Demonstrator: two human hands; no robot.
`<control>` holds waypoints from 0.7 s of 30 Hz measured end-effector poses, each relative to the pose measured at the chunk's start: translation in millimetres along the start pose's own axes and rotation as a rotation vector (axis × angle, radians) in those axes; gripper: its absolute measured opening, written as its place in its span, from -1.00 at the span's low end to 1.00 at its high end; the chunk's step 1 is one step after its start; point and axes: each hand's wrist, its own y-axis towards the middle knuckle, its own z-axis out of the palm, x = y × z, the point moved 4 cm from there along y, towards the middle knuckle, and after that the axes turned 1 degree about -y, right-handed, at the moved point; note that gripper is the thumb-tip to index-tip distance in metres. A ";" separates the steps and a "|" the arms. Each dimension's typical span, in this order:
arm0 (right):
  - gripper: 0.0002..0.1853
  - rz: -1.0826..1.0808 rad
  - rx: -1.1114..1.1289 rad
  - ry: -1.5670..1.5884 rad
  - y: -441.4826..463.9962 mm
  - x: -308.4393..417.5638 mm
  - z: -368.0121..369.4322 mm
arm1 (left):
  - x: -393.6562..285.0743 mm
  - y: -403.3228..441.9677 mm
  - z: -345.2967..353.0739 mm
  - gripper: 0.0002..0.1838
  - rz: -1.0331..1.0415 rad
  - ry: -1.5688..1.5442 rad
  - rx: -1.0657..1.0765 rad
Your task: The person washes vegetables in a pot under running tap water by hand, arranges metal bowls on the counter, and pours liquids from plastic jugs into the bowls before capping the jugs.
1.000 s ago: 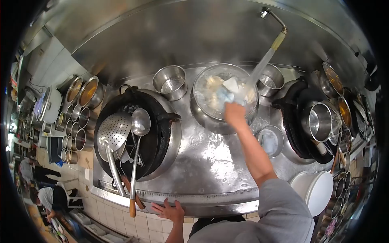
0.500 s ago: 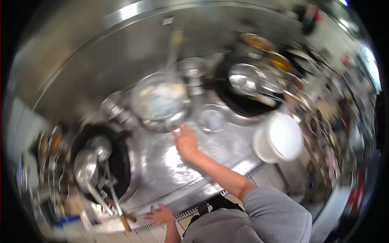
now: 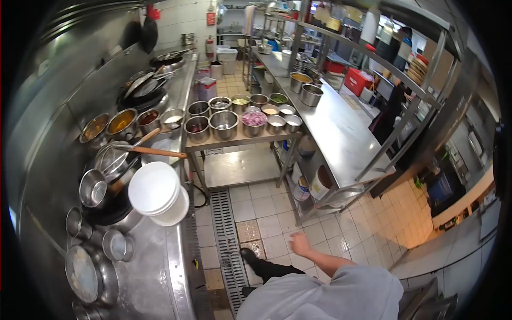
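My right hand (image 3: 300, 244) hangs over the tiled floor, away from the counters. Its fingers are loosely curled and a little apart, with nothing seen in them. My left hand is out of view. To the left, a white plastic bucket with a lid (image 3: 154, 188) stands at the edge of the steel stove counter (image 3: 152, 272). Beside it are a wok (image 3: 106, 213), a steel bowl (image 3: 93, 188) and a wooden-handled strainer (image 3: 157, 152). Nearer, a large pan with pale contents (image 3: 82, 273) and a small steel pot (image 3: 118, 245) sit on the counter.
A low steel table (image 3: 245, 138) ahead carries several pots of ingredients, one with chopped onion (image 3: 254, 119). A long steel worktable with shelves (image 3: 346, 128) runs along the right. A floor drain grate (image 3: 225, 240) passes my feet. Another person (image 3: 388, 109) stands beyond the shelves.
My view has swung right, from the stove to the aisle. My right hand has left the area beside the pan and is now over the floor. My left hand has gone out of view.
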 end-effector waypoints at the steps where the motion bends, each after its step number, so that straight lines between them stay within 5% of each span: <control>1: -0.72 0.162 0.006 0.055 -8.3 -33.9 -11.0 | -1.5 -6.3 3.6 -0.48 0.055 -0.033 0.008; 5: -0.49 0.480 -0.269 0.099 -19.3 -134.3 -47.6 | -0.6 -27.5 23.4 -0.47 0.251 -0.154 0.047; 8: -0.37 0.510 -0.503 0.080 -4.9 -186.0 -103.9 | -29.2 -41.5 44.8 -0.46 0.387 -0.184 0.094; 10: -0.30 0.588 -0.569 0.039 13.8 -237.7 -135.5 | -79.1 -60.3 96.6 -0.42 0.345 -0.123 0.422; 12: -0.26 0.691 -0.698 0.041 35.7 -265.9 -184.5 | -112.9 -69.9 166.9 -0.47 -0.024 -0.306 0.893; 14: -0.24 0.717 -0.808 0.061 57.5 -298.3 -223.3 | -173.4 -78.7 216.9 -0.50 0.245 0.069 1.008; 21: -0.28 0.429 -1.134 0.335 141.1 -265.9 -362.8 | -340.2 -172.5 400.5 -0.47 0.623 0.017 1.329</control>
